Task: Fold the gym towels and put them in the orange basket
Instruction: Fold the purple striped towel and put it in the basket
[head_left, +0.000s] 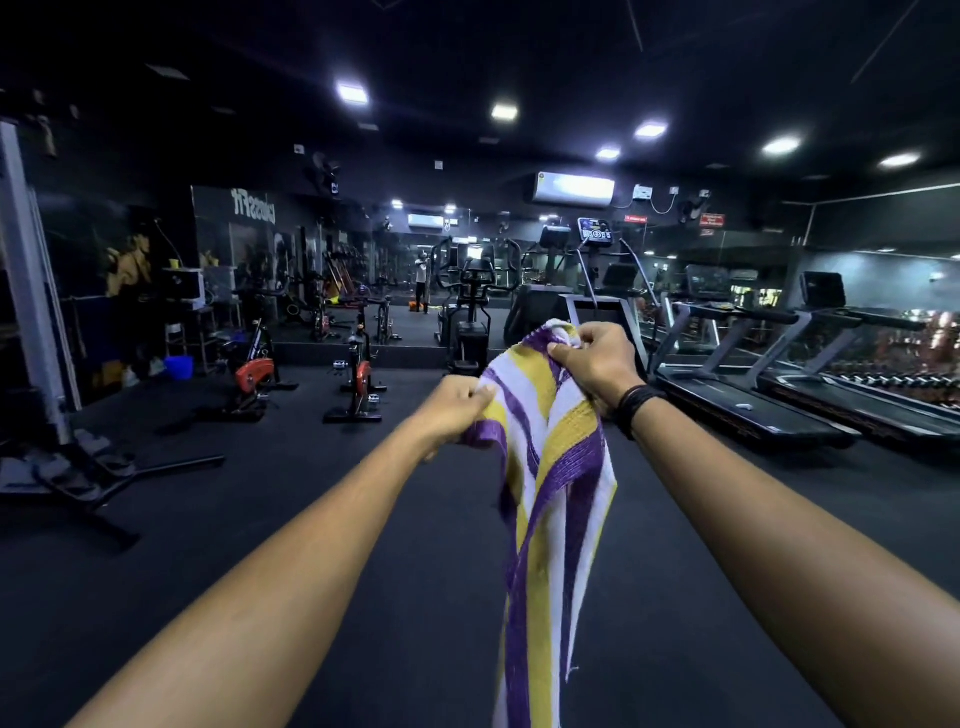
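Towel held up by its top edge, ready for the first fold

Both arms reach forward at chest height so the striped towel (550, 467) can hang free and drop straight under its own weight. The left hand (457, 410) pinches the cloth at its left edge, fingers curled tight on the fabric. The right hand (592, 364), a dark band on its wrist, grips the higher bunched part, thumb and fingers closed on it. The two hands sit close together, so the towel is gathered into a narrow twisted strip rather than spread flat; my guess is that the hands are searching for the corners before opening it out.

The long tail of purple, yellow and white stripes runs down past the bottom of the view, clear of the dark floor (260, 493). No orange basket can be made out with certainty, so folding looks barely begun. Exercise bikes (358, 379) stand to the left and treadmills (753, 395) to the right, well apart from the hands.
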